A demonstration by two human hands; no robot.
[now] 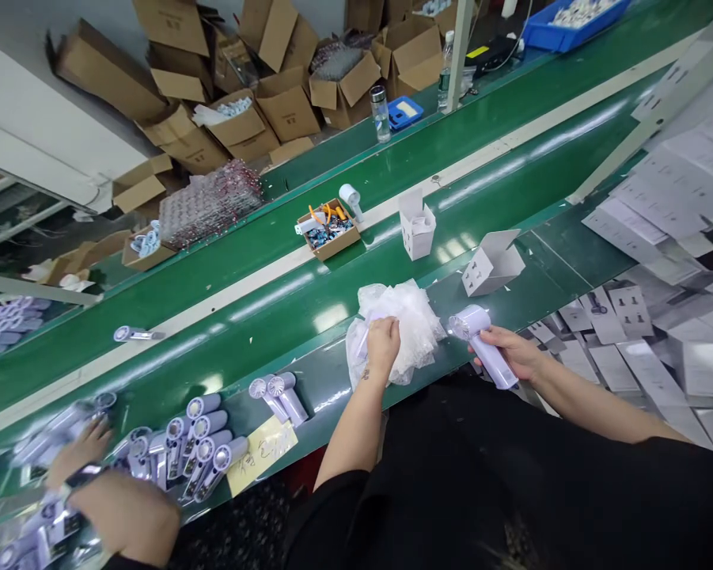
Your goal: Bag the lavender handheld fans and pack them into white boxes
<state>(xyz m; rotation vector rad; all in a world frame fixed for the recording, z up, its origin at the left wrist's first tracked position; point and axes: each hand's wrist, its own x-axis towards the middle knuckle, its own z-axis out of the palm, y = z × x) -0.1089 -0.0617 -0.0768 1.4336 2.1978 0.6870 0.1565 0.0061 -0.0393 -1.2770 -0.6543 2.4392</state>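
My right hand [513,352] is closed round the handle of a lilac handheld fan [487,348], its round head pointing up and left. Over a heap of thin, clear plastic bags [412,324] is my left hand [384,339], its fingers pinched on the bags. Beyond the heap stand two open white boxes, one upright [416,231] and one tilted [491,269] with its flap raised. Left of my left arm, two lilac fans [288,396] lie side by side, close to a yellow paper note [264,455].
A co-worker's hand [86,451] reaches among several lilac fans [205,439] at the left. On the conveyor sits a small carton of parts and tools [335,247], beside a white fan [351,198]. Stacked white boxes [658,317] fill the right side. Cardboard cartons [288,107] stand behind the line.
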